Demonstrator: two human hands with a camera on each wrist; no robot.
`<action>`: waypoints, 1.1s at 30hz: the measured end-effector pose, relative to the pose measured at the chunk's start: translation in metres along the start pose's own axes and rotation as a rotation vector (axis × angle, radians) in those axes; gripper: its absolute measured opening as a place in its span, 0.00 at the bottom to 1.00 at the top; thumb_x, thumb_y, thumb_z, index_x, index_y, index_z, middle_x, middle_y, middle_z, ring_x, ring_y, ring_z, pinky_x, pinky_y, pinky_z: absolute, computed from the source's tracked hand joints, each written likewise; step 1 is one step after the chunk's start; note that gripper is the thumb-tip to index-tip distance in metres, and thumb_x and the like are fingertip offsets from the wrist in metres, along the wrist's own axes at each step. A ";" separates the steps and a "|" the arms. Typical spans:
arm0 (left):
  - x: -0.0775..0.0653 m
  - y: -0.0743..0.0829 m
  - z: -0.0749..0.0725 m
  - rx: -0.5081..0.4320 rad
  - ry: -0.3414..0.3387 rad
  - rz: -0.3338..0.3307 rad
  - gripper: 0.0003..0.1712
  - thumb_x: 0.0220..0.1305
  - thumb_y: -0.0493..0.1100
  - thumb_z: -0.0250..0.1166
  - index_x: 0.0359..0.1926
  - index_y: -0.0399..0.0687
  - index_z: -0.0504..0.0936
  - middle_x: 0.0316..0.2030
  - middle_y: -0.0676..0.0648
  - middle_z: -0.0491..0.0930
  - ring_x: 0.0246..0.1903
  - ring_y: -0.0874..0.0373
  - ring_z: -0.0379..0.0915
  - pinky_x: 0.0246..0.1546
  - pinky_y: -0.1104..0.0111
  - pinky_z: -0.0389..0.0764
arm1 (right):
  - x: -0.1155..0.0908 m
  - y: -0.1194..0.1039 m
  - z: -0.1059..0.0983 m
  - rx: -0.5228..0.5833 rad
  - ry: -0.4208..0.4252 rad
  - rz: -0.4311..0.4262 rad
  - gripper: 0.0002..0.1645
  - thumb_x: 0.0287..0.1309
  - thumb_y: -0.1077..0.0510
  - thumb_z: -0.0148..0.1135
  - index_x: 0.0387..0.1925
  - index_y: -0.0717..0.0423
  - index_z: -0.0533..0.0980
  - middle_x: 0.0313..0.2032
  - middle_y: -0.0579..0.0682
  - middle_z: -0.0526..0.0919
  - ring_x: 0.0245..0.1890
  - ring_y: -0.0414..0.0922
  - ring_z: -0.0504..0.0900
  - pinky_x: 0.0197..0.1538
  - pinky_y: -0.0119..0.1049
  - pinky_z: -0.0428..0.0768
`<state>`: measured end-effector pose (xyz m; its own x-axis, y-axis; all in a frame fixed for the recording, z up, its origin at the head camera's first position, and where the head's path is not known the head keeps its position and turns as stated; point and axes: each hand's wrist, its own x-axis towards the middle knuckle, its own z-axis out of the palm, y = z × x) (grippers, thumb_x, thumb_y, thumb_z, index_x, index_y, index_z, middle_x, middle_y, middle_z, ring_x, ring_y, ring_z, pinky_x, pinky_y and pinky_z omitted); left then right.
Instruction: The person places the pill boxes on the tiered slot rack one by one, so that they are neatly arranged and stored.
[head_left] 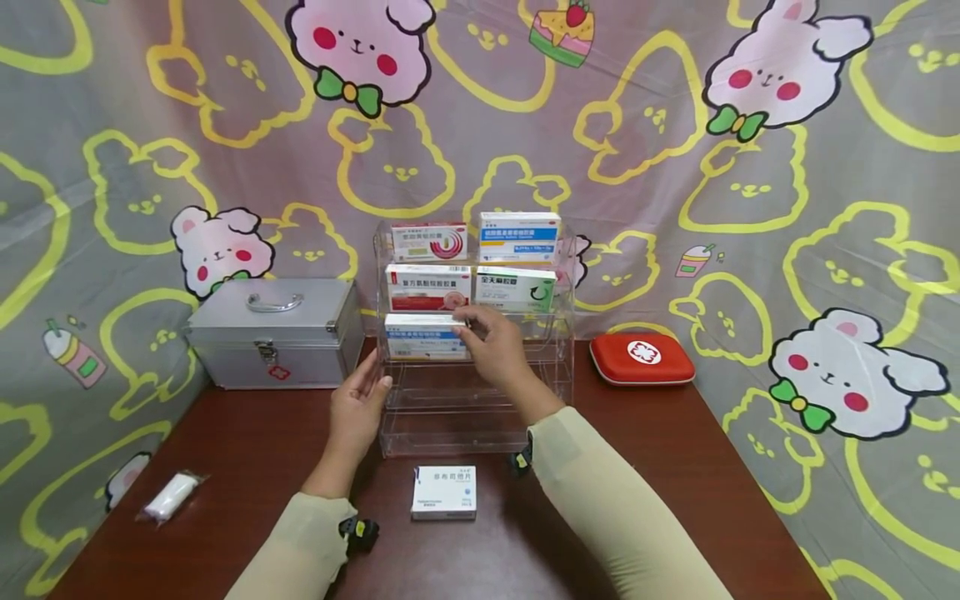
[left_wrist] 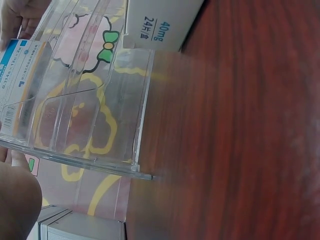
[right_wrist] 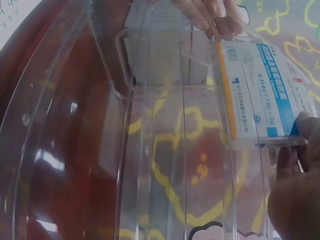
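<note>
A clear acrylic tiered rack stands at the middle of the table. My right hand pinches the right end of a blue-and-white medicine box, which sits at the left of the third tier. Its printed front and orange edge show in the right wrist view, behind the tier's clear lip. My left hand rests against the rack's left side, fingers pointing up and thumb toward the front. Before the rack, a white medicine box lies flat on the table.
Upper tiers carry a red-and-white box, another blue-and-white box, a second red-and-white box and a green-and-white box. A silver case stands left, a red zip case right. A wrapped white roll lies front left.
</note>
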<state>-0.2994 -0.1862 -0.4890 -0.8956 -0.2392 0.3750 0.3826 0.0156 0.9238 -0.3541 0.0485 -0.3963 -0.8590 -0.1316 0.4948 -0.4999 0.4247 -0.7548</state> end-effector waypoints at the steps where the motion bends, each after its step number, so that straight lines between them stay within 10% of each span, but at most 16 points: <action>1: 0.000 0.000 0.000 0.002 0.000 0.001 0.32 0.74 0.26 0.66 0.76 0.33 0.73 0.75 0.33 0.72 0.77 0.39 0.67 0.69 0.80 0.75 | 0.000 0.000 -0.002 -0.002 -0.008 -0.005 0.14 0.71 0.60 0.73 0.55 0.54 0.88 0.59 0.55 0.89 0.59 0.52 0.90 0.62 0.45 0.91; 14: -0.002 0.003 0.001 0.009 0.009 -0.009 0.32 0.75 0.28 0.66 0.77 0.35 0.74 0.75 0.34 0.73 0.76 0.40 0.68 0.67 0.82 0.76 | -0.032 0.004 -0.041 -0.142 -0.090 -0.193 0.29 0.62 0.47 0.82 0.62 0.50 0.85 0.59 0.50 0.90 0.62 0.51 0.87 0.66 0.55 0.88; 33: -0.003 0.001 0.002 0.025 0.006 0.029 0.32 0.74 0.26 0.66 0.76 0.33 0.74 0.75 0.33 0.73 0.76 0.45 0.69 0.68 0.82 0.75 | -0.145 0.050 -0.063 -0.200 -0.533 -0.253 0.40 0.58 0.43 0.84 0.68 0.53 0.81 0.57 0.50 0.90 0.55 0.43 0.88 0.59 0.43 0.90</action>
<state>-0.2972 -0.1834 -0.4889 -0.8830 -0.2437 0.4013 0.4025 0.0471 0.9142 -0.2469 0.1455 -0.4784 -0.6796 -0.6574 0.3255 -0.7090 0.4748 -0.5215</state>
